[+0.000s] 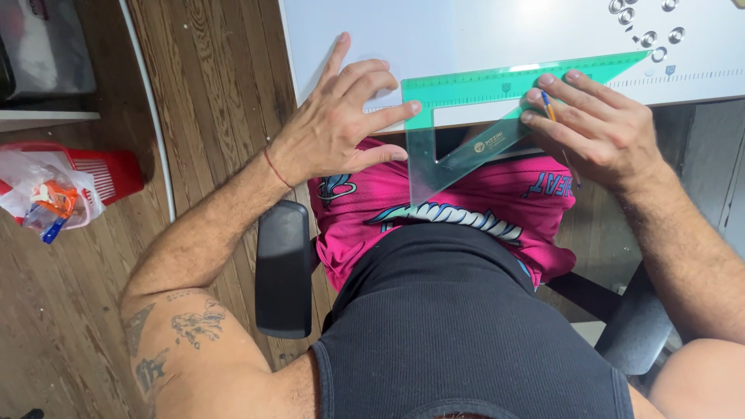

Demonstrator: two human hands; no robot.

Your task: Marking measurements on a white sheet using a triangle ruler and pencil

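A green see-through set square (497, 84) lies across the front edge of a white drawing board (434, 31), its lower corner hanging over my pink shorts (466, 209). My left hand (341, 124) is spread flat, fingertips pressing the set square's left end and the board. My right hand (594, 124) presses the set square's slanted edge with its fingers and grips a thin pen (552, 109) with a blue and orange barrel, which shows between the fingers.
Several round metal fittings (648, 35) sit at the board's far right. A black chair armrest (283, 268) is beside my left thigh. A red basket holding a plastic bag (54, 190) stands on the wooden floor at the left.
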